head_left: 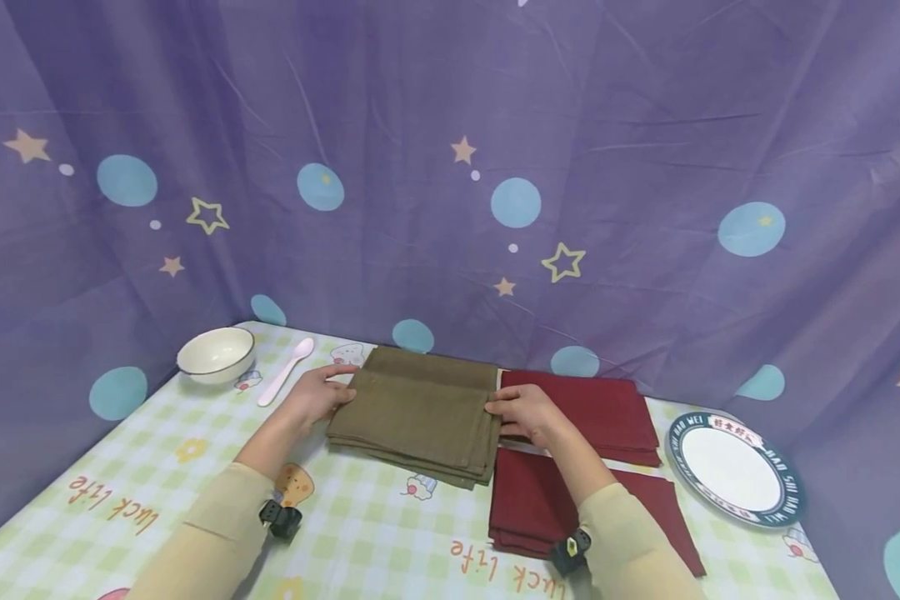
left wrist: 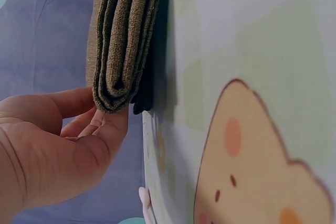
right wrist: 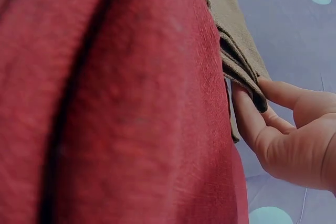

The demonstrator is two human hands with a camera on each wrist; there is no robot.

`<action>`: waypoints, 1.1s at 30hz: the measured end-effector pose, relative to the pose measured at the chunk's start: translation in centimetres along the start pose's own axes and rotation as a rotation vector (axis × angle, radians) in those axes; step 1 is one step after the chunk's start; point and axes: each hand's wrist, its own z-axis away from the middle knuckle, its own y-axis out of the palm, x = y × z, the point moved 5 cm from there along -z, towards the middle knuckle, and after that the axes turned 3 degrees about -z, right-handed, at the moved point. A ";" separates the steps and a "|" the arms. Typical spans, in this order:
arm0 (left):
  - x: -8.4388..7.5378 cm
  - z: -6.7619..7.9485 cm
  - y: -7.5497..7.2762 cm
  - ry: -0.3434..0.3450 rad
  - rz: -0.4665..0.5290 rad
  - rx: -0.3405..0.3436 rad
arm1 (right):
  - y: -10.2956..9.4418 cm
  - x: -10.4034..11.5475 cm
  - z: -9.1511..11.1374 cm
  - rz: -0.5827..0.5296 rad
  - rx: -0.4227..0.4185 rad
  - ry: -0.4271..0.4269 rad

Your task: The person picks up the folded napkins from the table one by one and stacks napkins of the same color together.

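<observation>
A folded olive-brown cloth, several layers thick, is held level between both hands at the middle of the table. My left hand pinches its left edge, thumb on top and fingers underneath, as the left wrist view also shows. At the opposite edge my right hand grips the layers the same way; in the right wrist view the thumb lies over the olive fold. A darker fold shows just under the cloth in the left wrist view.
Two folded dark red cloths, a rear one and a front one, lie right of the olive cloth, partly behind the right arm. A white plate with a green rim sits far right. A pink spoon and white bowl are at left.
</observation>
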 end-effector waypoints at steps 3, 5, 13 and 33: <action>0.0 -0.5 0.1 0.002 0.000 -0.010 | -0.1 0.0 -0.4 -0.016 -0.003 0.012; 0.0 -0.8 0.1 0.005 0.000 -0.018 | -0.2 0.0 -0.7 -0.028 -0.002 0.017; -0.3 -2.4 0.2 0.018 -0.001 -0.045 | -0.6 0.4 -2.2 -0.039 -0.023 0.036; -1.1 -5.7 0.0 -0.006 -0.152 -0.137 | -1.3 1.0 -5.0 -0.065 -0.079 0.076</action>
